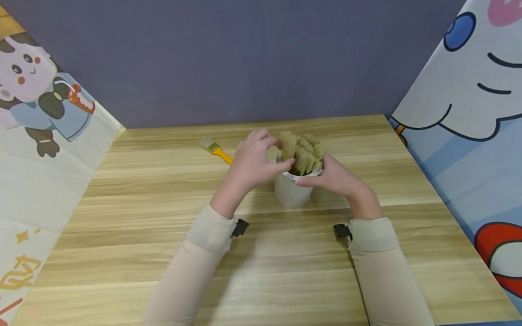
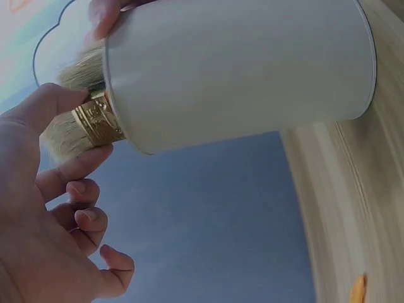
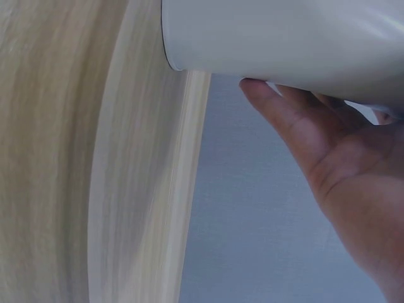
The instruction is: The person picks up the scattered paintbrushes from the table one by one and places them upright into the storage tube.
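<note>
A white cylindrical canister (image 1: 293, 192) stands upright on the table, packed with paintbrushes whose pale bristles (image 1: 302, 154) stick up above the rim. My left hand (image 1: 253, 163) comes in from the left and pinches one paintbrush between thumb and index finger, at its gold metal band (image 2: 101, 120) by the canister mouth; the other fingers are loosely bent. From the right, my right hand (image 1: 336, 177) grips the canister near its top, thumb on the front of the rim. In the right wrist view its fingers (image 3: 293, 123) lie against the canister's side. The brush handles are hidden inside.
Another paintbrush with a yellow handle (image 1: 222, 155) lies on the wooden table (image 1: 163, 190), behind and left of the canister. A dark blue-grey panel (image 1: 253, 63) rises at the back edge. Cartoon-printed panels (image 1: 473, 99) border both sides.
</note>
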Demonstrator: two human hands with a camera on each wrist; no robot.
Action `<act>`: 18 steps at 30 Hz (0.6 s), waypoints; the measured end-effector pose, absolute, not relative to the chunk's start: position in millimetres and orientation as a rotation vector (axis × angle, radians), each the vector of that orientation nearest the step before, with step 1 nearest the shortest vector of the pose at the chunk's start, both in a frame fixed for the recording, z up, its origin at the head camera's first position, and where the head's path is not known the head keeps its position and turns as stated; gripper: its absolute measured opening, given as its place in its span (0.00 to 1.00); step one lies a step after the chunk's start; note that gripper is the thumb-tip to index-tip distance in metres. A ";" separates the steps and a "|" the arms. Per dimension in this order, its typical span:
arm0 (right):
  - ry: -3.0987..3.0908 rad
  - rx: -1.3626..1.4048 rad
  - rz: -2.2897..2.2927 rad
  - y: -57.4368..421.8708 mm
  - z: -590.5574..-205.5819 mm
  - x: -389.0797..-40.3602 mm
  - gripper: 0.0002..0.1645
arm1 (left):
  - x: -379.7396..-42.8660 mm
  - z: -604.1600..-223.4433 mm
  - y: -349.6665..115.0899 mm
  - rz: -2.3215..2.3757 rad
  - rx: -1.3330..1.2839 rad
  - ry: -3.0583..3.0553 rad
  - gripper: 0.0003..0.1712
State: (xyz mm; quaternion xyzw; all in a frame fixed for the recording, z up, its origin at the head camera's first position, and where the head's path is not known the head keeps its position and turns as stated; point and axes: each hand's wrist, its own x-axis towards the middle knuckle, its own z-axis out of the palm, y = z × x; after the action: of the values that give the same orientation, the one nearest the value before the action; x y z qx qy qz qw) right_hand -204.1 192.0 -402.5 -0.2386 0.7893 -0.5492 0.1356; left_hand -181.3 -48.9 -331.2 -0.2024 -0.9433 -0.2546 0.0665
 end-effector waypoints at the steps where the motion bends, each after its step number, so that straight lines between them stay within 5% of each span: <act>1: 2.278 -0.691 -1.597 192.0 -402.2 -203.9 0.59 | -182.4 -330.7 -47.1 -0.736 -0.619 -2.858 0.25; 18: 2.258 -0.688 -1.600 191.0 -400.6 -204.1 0.59 | -184.4 -330.5 -45.2 -0.766 -0.601 -3.056 0.31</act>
State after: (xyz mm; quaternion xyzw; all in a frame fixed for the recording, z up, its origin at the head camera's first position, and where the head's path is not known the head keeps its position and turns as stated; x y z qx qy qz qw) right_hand -204.1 191.0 -400.6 -0.2389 0.7835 -0.5552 0.1444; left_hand -184.4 -45.2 -330.5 -0.1872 -0.9523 -0.2387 -0.0329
